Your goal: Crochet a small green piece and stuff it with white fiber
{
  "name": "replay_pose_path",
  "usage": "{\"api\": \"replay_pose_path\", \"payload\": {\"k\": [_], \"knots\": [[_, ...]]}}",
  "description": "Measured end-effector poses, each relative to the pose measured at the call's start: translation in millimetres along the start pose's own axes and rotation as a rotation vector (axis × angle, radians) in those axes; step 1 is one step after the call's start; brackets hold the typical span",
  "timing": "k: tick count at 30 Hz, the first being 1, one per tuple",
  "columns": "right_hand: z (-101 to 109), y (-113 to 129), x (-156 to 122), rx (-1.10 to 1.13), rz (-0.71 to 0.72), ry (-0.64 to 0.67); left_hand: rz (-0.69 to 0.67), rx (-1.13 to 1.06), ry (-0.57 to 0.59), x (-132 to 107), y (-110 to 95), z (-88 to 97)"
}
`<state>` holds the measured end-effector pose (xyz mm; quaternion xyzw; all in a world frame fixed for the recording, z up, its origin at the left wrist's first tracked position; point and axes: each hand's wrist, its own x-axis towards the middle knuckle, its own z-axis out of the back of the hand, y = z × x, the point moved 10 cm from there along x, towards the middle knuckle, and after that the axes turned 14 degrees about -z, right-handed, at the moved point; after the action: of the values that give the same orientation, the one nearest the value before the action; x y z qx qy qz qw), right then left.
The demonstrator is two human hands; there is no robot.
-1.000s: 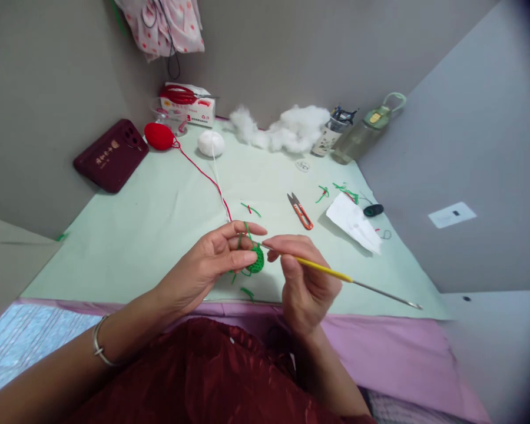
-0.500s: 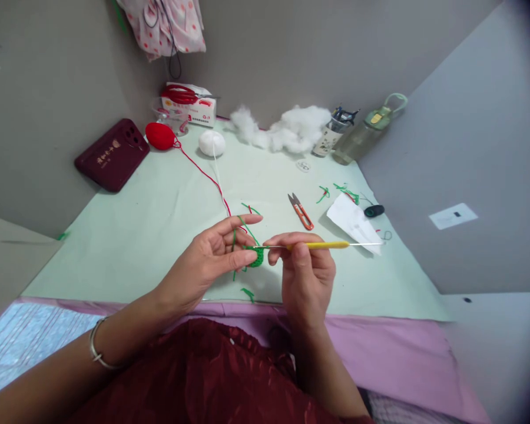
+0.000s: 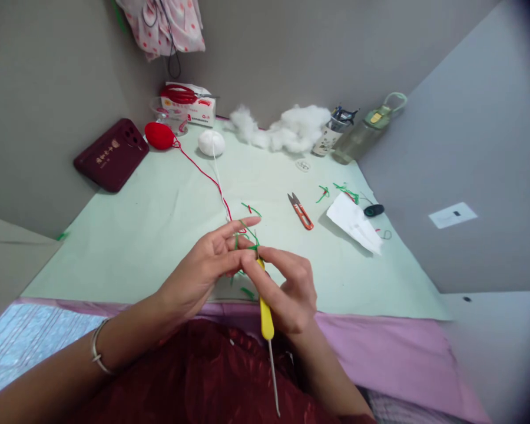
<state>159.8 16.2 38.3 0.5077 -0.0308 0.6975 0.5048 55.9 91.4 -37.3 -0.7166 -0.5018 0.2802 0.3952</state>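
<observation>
My left hand (image 3: 216, 253) pinches a small green crochet piece (image 3: 253, 248), most of it hidden behind my fingers. Green yarn (image 3: 249, 228) runs from the piece over my raised left index finger. In my right hand (image 3: 289, 288) is a crochet hook (image 3: 266, 315) with a yellow handle, its long metal end pointing down toward my lap. The hook's upper tip stands up at the green piece, beside my left fingertips. The two hands touch or nearly touch there.
Beyond my hands lie red yarn (image 3: 159, 136), a white yarn ball (image 3: 211, 143) and orange thread snips (image 3: 300, 211). White stuffing (image 3: 287, 129), a pen cup (image 3: 329, 136) and a bottle (image 3: 364, 132) line the back. A phone (image 3: 112, 155) leans left; white paper (image 3: 354, 222) lies right.
My right hand has turned the crochet hook from lying sideways to nearly upright, and has moved left against my left fingertips. The green piece is now more covered.
</observation>
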Motion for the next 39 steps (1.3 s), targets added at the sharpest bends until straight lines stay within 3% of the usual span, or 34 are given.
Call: {"api": "replay_pose_path", "payload": {"k": [3, 6, 8, 11, 14, 18, 21, 23, 25, 30, 34, 39], "knots": [[7.6, -19.6, 7.5, 0.276, -0.174, -0.061, 0.133, -0.131, 0.05, -1.3, 10.8, -5.8], [1.0, -53.6, 14.4, 0.665, -0.473, -0.06, 0.089, -0.112, 0.053, 1.6, 5.6, -4.5], [-8.3, -61.5, 16.8, 0.792, -0.56, -0.014, 0.034, -0.072, 0.073, 2.6, 0.8, -6.6], [-13.5, -56.0, 17.6, 0.723, -0.517, 0.036, -0.026, -0.001, 0.082, 2.0, -2.1, -9.1], [-9.5, -41.7, 13.6, 0.516, -0.376, 0.011, -0.07, 0.026, 0.007, 2.2, -3.5, -3.3], [-0.4, -16.3, 9.0, 0.26, -0.135, -0.071, 0.022, -0.096, 0.012, 2.6, 5.5, -5.0], [4.5, -33.9, 14.2, 0.446, -0.286, -0.105, 0.12, -0.179, 0.04, 2.8, 12.2, -6.8], [-0.9, -54.9, 15.8, 0.676, -0.484, -0.089, 0.096, -0.163, 0.031, 4.7, 9.6, -3.8], [-10.6, -64.0, 15.5, 0.814, -0.596, -0.033, 0.032, -0.095, 0.048, 5.7, 4.5, -3.3], [-22.4, -67.9, 11.5, 0.791, -0.661, 0.076, -0.059, 0.117, 0.141, 2.5, -1.7, -7.7], [-28.9, -79.4, 8.3, 0.957, -0.762, 0.098, -0.082, 0.209, 0.13, 2.8, -6.1, -1.2], [-28.5, -76.0, 13.7, 1.012, -0.733, 0.131, -0.093, 0.231, 0.108, 3.0, -9.4, 2.0]]}}
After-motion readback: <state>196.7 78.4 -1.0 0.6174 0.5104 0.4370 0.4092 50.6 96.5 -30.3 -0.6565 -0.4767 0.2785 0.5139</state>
